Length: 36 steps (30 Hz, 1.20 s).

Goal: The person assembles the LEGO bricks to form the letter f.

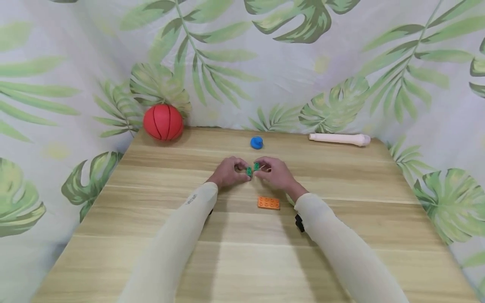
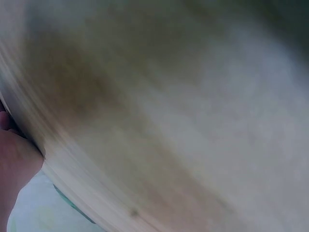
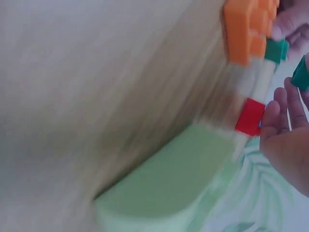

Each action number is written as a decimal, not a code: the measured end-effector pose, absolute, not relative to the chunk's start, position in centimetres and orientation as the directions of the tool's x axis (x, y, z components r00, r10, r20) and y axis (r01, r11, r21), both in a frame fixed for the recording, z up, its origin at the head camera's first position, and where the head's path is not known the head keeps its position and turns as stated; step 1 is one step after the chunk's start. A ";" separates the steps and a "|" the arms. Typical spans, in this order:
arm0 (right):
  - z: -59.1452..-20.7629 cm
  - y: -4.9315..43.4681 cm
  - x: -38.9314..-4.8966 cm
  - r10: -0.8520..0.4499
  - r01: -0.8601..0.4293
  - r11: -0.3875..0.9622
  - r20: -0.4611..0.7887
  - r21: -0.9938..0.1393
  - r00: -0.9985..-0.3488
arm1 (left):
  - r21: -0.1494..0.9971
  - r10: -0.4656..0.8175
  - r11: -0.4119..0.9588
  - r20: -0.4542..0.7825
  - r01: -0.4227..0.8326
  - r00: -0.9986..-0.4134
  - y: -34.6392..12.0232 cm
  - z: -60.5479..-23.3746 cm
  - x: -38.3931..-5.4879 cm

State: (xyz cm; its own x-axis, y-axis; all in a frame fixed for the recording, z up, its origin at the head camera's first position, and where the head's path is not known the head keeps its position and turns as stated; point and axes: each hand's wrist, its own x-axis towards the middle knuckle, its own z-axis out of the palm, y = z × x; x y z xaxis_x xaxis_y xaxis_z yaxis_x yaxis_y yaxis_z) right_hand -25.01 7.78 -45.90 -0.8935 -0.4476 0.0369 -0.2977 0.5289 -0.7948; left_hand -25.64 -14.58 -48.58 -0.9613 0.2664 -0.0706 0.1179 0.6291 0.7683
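Note:
My left hand (image 1: pixel 228 172) pinches a small green toy brick (image 1: pixel 249 171) between thumb and fingers. Close beside it, my right hand (image 1: pixel 279 173) pinches a second green brick (image 1: pixel 256 166), and a narrow gap separates the two in the head view. Nearer to me lies a flat orange studded brick (image 1: pixel 268 203) on the table. The right wrist view also has a red block (image 3: pixel 250 117) just past the right hand's fingers; in the head view it is hidden. Only part of the left hand (image 2: pixel 19 162) enters the left wrist view.
On the wooden table (image 1: pixel 250 261), a blue rubber duck (image 1: pixel 256 142) sits beyond the hands. A red basketball (image 1: pixel 163 122) stands at the back left corner, and a pale pink microphone (image 1: pixel 339 139) lies back right. A light green object (image 3: pixel 169 179) is close to the right wrist.

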 end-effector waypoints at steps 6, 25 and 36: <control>-46.3 6.7 -24.7 -0.498 -0.378 0.532 0.081 -0.758 -0.864 | 0.784 0.272 0.610 -0.067 0.118 -0.960 -14.0 -48.9 -25.7; -47.2 6.0 -24.6 -0.430 -0.343 0.572 0.084 -0.745 -0.899 | 0.771 0.287 0.615 -0.027 0.163 -0.957 -13.9 -49.2 -25.2; -47.1 5.3 -25.0 -0.436 -0.359 0.584 0.092 -0.727 -0.895 | 0.768 0.276 0.623 -0.036 0.150 -0.961 -14.5 -48.9 -25.5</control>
State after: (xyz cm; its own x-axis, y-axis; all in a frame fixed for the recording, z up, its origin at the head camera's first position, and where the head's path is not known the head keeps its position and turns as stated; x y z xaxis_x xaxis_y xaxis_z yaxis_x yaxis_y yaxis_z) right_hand -24.95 5.33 -47.08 -0.8953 -0.4359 0.0920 -0.3594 0.5845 -0.7275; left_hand -25.50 -14.52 -48.90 -0.9606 0.2756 -0.0356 0.1503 0.6231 0.7675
